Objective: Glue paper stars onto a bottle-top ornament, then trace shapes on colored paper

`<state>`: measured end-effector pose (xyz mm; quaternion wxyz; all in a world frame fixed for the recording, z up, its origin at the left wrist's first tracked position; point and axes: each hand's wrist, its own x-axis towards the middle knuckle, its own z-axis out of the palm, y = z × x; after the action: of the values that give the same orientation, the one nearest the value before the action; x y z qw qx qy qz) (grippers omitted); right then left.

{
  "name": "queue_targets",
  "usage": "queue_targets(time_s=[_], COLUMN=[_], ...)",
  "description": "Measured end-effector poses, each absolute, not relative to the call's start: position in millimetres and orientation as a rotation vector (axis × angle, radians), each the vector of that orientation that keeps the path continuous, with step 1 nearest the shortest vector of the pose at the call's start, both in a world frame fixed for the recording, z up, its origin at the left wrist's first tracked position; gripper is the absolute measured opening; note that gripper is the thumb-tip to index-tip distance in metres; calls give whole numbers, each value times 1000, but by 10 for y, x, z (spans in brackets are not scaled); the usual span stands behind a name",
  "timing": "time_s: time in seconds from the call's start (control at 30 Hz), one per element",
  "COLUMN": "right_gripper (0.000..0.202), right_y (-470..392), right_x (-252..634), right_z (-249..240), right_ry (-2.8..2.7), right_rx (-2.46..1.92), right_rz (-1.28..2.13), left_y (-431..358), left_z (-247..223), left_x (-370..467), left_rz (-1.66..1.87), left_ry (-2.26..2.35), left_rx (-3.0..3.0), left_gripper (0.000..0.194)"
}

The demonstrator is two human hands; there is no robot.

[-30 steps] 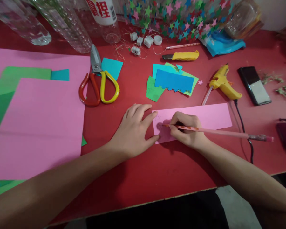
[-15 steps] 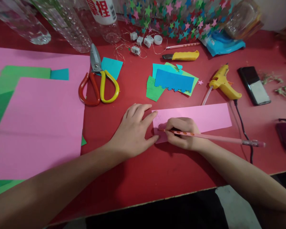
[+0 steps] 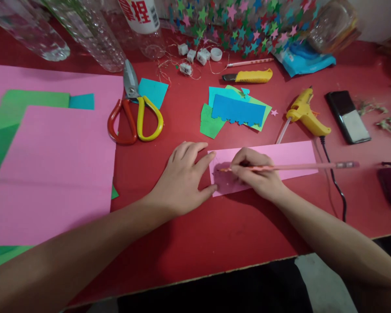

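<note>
A pink paper strip [image 3: 296,158] lies flat on the red table, with faint pencil lines near its left end. My right hand [image 3: 259,171] is closed around a pink pencil [image 3: 299,166], whose tip points left at the strip's left part; whether it touches the paper I cannot tell. My left hand [image 3: 187,180] lies flat with fingers spread, its thumb and a fingertip on the strip's left edge. Scraps of blue paper [image 3: 237,109] and green paper [image 3: 211,124] lie just beyond the strip.
Scissors [image 3: 135,108], a yellow cutter [image 3: 247,77], a glue gun [image 3: 308,113] with its cord, and a black phone [image 3: 347,117] lie around. Large pink sheets [image 3: 58,174] cover the left. Plastic bottles [image 3: 87,34] and a star-filled container [image 3: 241,26] line the back.
My right hand has shifted slightly up and right, lifting the pencil's tip a little higher over the strip and turning the pencil nearer level. My left hand has stayed in place.
</note>
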<state>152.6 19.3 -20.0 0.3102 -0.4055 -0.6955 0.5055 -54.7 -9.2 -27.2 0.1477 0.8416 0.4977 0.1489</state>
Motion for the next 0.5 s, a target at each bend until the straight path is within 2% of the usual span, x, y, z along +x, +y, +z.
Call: queue_targets(time_s=[0.13, 0.4, 0.5], right_gripper=[22, 3, 10], right_y=[238, 216, 197], right_x=[1547, 1569, 1561], right_z=[-184, -109, -103], right_ry=[-1562, -1852, -2019], right_rx=[-1172, -1138, -1074], right_rz=[1474, 1302, 1231], left_y=[-111, -62, -41], left_z=[-273, -305, -308], left_x=[-539, -570, -580], left_rz=[437, 456, 449], left_ry=[1428, 1318, 1316], left_rx=[2441, 2513, 2512], left_gripper=[58, 48, 48])
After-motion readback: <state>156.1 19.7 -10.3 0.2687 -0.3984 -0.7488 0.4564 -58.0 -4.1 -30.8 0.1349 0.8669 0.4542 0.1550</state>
